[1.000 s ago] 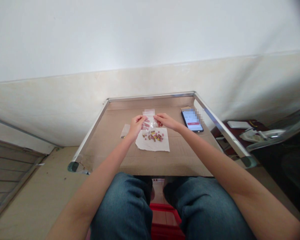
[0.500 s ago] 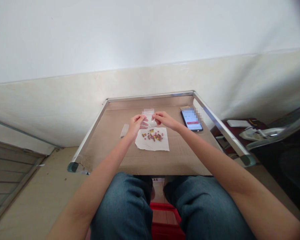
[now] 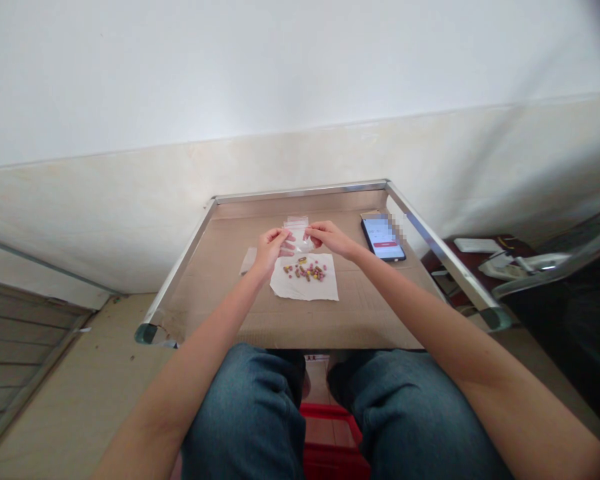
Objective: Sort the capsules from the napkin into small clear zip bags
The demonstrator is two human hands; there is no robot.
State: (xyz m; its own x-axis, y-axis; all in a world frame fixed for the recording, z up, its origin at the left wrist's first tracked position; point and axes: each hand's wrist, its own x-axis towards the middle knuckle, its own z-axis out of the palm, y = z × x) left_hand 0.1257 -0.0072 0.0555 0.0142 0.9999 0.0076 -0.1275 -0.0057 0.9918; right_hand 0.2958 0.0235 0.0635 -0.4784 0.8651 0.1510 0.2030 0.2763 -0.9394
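A small clear plastic bag (image 3: pixel 299 241) is stretched between my two hands above the far edge of a white paper sheet. My left hand (image 3: pixel 274 245) pinches its left side, with the lower fingers spread behind it. At its right side, my right hand (image 3: pixel 325 235) grips with thumb and forefinger. Several capsules and small pink pills (image 3: pixel 307 270) lie scattered on the white paper (image 3: pixel 300 291) just below the hands. More clear zip bags (image 3: pixel 297 221) lie flat beyond the hands, partly hidden by them.
A phone (image 3: pixel 383 239) with a lit screen lies to the right on the cardboard-covered table (image 3: pixel 220 293). Folded paper (image 3: pixel 249 260) sits left of the white sheet. A metal rail (image 3: pixel 300 190) borders the table's back and sides. A power strip (image 3: pixel 505 267) stands off to the right.
The clear bag between my hands is spread a little wider and shows more plainly. Both hands stay in nearly the same place, and the pills have not moved.
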